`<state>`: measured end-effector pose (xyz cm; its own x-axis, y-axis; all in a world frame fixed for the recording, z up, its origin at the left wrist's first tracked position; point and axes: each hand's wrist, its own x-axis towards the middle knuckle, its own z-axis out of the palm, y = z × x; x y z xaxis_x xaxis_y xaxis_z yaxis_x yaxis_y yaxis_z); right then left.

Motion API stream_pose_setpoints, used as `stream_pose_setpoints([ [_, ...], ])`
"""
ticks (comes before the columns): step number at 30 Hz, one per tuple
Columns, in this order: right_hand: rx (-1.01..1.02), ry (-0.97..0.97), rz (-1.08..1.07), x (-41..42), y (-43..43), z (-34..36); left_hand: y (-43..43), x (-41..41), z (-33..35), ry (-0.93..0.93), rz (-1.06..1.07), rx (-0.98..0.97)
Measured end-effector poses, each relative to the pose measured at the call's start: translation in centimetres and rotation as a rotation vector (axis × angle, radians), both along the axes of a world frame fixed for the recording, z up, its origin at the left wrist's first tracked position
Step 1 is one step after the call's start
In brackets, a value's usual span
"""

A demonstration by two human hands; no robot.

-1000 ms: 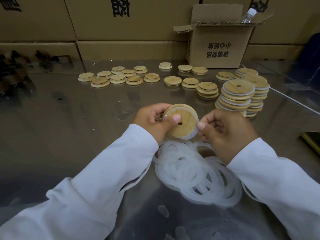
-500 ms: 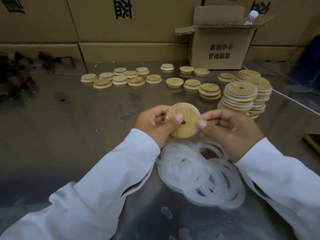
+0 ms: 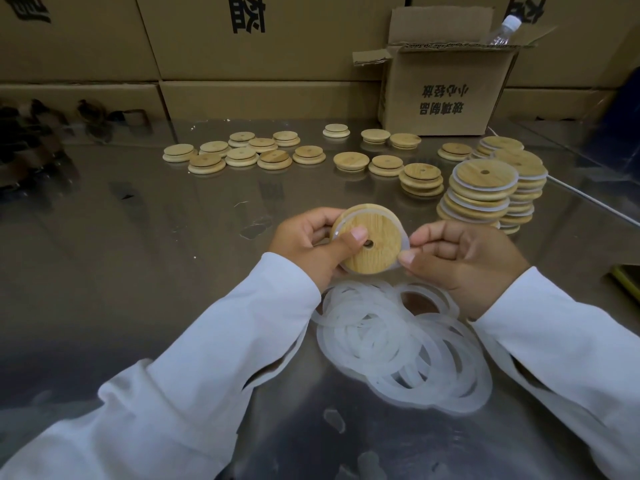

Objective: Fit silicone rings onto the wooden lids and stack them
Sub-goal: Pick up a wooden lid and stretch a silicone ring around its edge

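Since a second ago the wooden lid (image 3: 372, 242) has turned slightly between the hands, and the silicone ring (image 3: 403, 237) sits closer round its rim. In the head view, the left hand (image 3: 304, 244) grips the lid's left edge, thumb pressed on its face beside the centre hole. The right hand (image 3: 464, 258) pinches the ring at the lid's right edge. The lid is held just above the pile of loose rings (image 3: 398, 344) on the table (image 3: 138, 237). Stacks of ringed lids (image 3: 485, 188) stand to the right, and bare lids (image 3: 242, 155) lie farther back.

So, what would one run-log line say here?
left hand: grips wooden lid | right hand: pinches silicone ring at lid's rim | loose rings: on table near hands | phase: fitting, not yet stacked
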<state>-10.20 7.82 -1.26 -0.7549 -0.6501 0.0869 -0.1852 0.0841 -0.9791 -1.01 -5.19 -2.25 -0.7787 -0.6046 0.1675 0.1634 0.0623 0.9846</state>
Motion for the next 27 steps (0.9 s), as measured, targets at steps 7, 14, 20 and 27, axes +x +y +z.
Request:
stream_pose_setpoints([
  [7, 0.002, -0.114, 0.019, -0.54, 0.01, 0.26, 0.02, 0.01, -0.06, 0.001, -0.027, 0.032],
  [14, -0.013, -0.149, 0.029, -0.53, 0.02, 0.32, 0.26, 0.01, -0.23, 0.035, 0.018, -0.02],
  [20, -0.053, -0.186, 0.052, -0.63, -0.03, 0.35, 0.14, -0.01, -0.12, 0.061, 0.01, -0.111],
  [27, -0.009, 0.06, 0.019, -0.43, 0.05, 0.27, -0.08, -0.19, -0.17, 0.044, 0.013, -0.046],
])
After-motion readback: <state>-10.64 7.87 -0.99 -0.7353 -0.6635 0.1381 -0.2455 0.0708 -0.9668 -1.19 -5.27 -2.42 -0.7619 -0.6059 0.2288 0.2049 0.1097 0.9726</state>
